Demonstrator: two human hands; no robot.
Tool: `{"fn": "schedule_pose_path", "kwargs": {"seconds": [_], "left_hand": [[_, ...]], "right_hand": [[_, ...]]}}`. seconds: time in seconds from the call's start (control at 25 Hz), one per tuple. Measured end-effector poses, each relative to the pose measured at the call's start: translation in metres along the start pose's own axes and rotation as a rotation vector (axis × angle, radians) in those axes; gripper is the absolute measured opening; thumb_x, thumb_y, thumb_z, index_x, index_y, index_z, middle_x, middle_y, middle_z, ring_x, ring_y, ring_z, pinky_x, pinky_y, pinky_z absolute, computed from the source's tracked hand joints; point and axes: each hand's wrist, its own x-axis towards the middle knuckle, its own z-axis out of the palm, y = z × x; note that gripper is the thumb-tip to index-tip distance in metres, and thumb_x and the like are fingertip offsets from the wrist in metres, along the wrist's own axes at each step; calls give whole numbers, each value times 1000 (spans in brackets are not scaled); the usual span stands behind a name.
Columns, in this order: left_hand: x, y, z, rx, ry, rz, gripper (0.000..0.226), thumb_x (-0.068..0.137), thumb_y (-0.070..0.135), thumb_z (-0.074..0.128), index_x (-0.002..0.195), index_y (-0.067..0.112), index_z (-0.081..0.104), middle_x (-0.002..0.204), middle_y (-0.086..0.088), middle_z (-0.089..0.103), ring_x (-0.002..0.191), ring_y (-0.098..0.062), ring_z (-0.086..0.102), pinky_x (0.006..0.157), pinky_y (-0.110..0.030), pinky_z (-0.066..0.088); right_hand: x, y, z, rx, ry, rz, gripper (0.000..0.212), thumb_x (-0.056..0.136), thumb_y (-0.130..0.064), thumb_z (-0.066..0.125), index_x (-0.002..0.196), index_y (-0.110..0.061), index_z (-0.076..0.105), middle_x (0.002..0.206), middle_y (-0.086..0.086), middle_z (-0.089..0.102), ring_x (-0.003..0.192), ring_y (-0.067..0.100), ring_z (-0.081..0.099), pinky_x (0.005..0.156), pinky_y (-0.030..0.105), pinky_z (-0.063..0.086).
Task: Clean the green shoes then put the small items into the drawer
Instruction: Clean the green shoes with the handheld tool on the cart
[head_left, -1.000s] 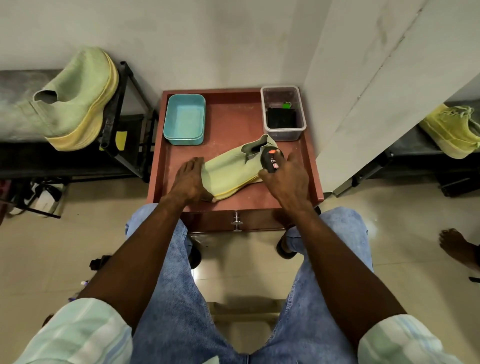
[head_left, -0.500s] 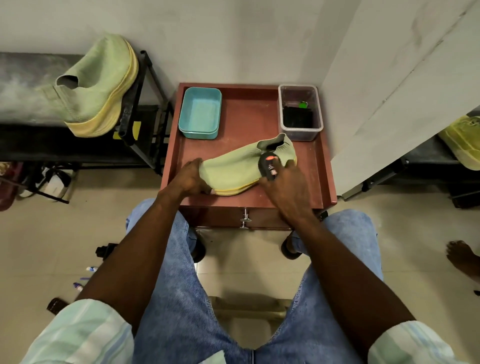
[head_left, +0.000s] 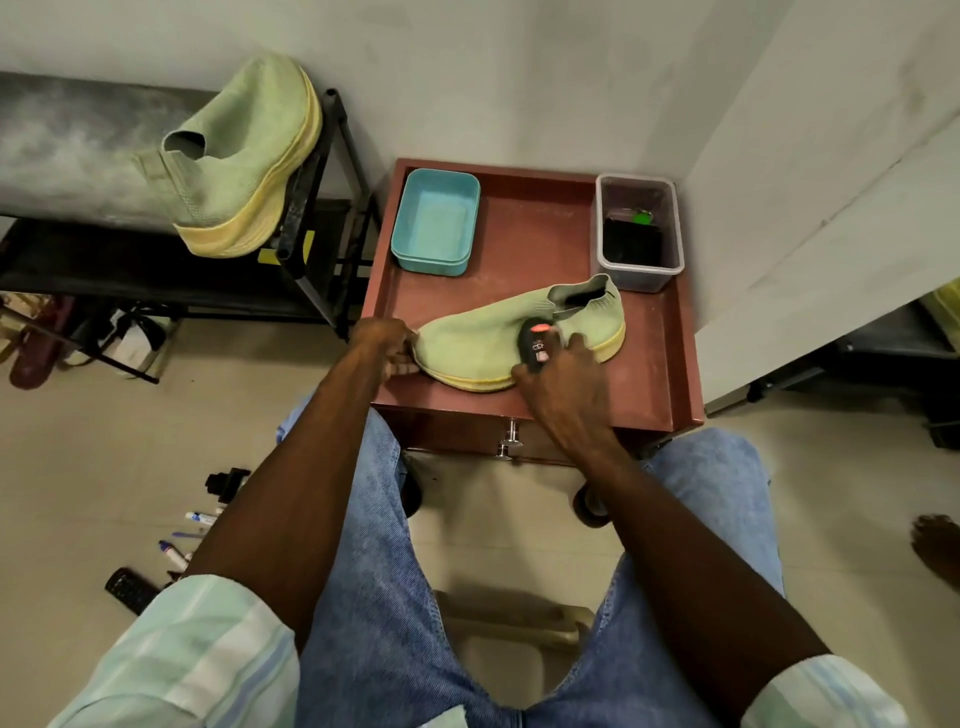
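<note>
A pale green knit shoe (head_left: 483, 338) lies on its side on the red-brown cabinet top (head_left: 535, 244). My left hand (head_left: 387, 343) pinches its toe at the left. My right hand (head_left: 563, 379) presses a small black brush with an orange spot (head_left: 534, 347) against the shoe's side near the sole. The second green shoe (head_left: 244, 156) leans on the black rack at the upper left. The drawer's metal knob (head_left: 510, 440) shows below the cabinet top, with the drawer closed.
A teal tray (head_left: 436, 223) and a clear box holding dark items (head_left: 638, 234) stand at the back of the cabinet top. Pens and a remote (head_left: 130, 590) lie on the floor at left. A white wall panel rises at right. Another person's foot (head_left: 937, 551) is at far right.
My right hand has slid the brush leftward along the shoe from the heel opening toward the middle. My left hand has stayed on the toe. The view shifted left.
</note>
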Motion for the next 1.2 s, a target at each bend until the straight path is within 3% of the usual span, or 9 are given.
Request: {"fn": "schedule_pose_path", "kwargs": {"seconds": [0.12, 0.2, 0.32, 0.4, 0.52, 0.68, 0.84, 1.04, 1.2], "left_hand": [[1, 0, -3, -9, -14, -24, 12, 97, 4, 47, 94, 2, 58, 77, -11, 61, 64, -21, 60, 44, -30, 53], [0, -2, -4, -7, -26, -16, 13, 97, 3, 46, 92, 1, 58, 76, -11, 61, 65, -22, 59, 50, -31, 55], [-3, -2, -4, -13, -60, -25, 17, 96, 2, 48, 81, 3, 55, 77, -11, 59, 69, -21, 58, 69, -37, 54], [-4, -1, -5, -17, -73, -30, 17, 96, 2, 48, 81, 3, 55, 77, -11, 59, 68, -20, 58, 68, -35, 53], [-4, -2, -5, -12, -13, -16, 10, 93, 0, 51, 87, 2, 59, 72, -10, 62, 64, -20, 60, 56, -32, 55], [-7, -1, -6, -72, -82, -43, 17, 96, 7, 49, 82, 3, 57, 61, -9, 65, 67, -22, 60, 67, -35, 54], [-8, 2, -3, -126, -6, -32, 28, 99, 25, 49, 82, 4, 55, 78, -11, 59, 69, -24, 58, 64, -35, 51], [-8, 2, -5, -206, -34, -91, 44, 101, 40, 43, 88, 0, 54, 83, -15, 59, 72, -27, 59, 64, -41, 54], [-6, 2, -4, -185, 47, -56, 42, 99, 44, 45, 108, 5, 58, 79, -12, 60, 67, -26, 59, 60, -33, 50]], "right_hand": [[-17, -34, 24, 260, -322, -87, 55, 78, -43, 70, 122, -12, 62, 103, 14, 59, 95, 33, 60, 80, 39, 50], [-6, -32, 18, 408, -269, -44, 53, 74, -43, 72, 118, -15, 67, 96, 10, 61, 93, 30, 63, 77, 37, 51], [5, -18, 12, 172, -66, 41, 53, 77, -47, 63, 120, -17, 63, 102, 13, 57, 92, 33, 60, 79, 40, 52], [-2, -34, 20, 88, -157, -68, 54, 79, -47, 62, 125, -17, 60, 103, 15, 54, 94, 35, 59, 78, 38, 50], [-9, -53, 29, 292, -343, -213, 60, 72, -52, 63, 123, -21, 65, 91, 7, 53, 88, 30, 58, 70, 32, 44], [11, -47, 25, 319, -89, -23, 53, 75, -45, 68, 123, -22, 65, 97, 11, 57, 94, 32, 60, 78, 39, 50], [-1, -56, 35, 272, -327, -273, 58, 74, -48, 67, 127, -26, 63, 94, 8, 56, 91, 30, 60, 73, 36, 48], [25, -47, 27, 308, -69, -60, 53, 78, -44, 67, 126, -22, 63, 98, 12, 58, 92, 31, 61, 78, 39, 51], [4, -59, 34, 375, -416, -327, 51, 74, -41, 73, 122, -25, 68, 95, 9, 62, 92, 29, 62, 77, 39, 50]]}}
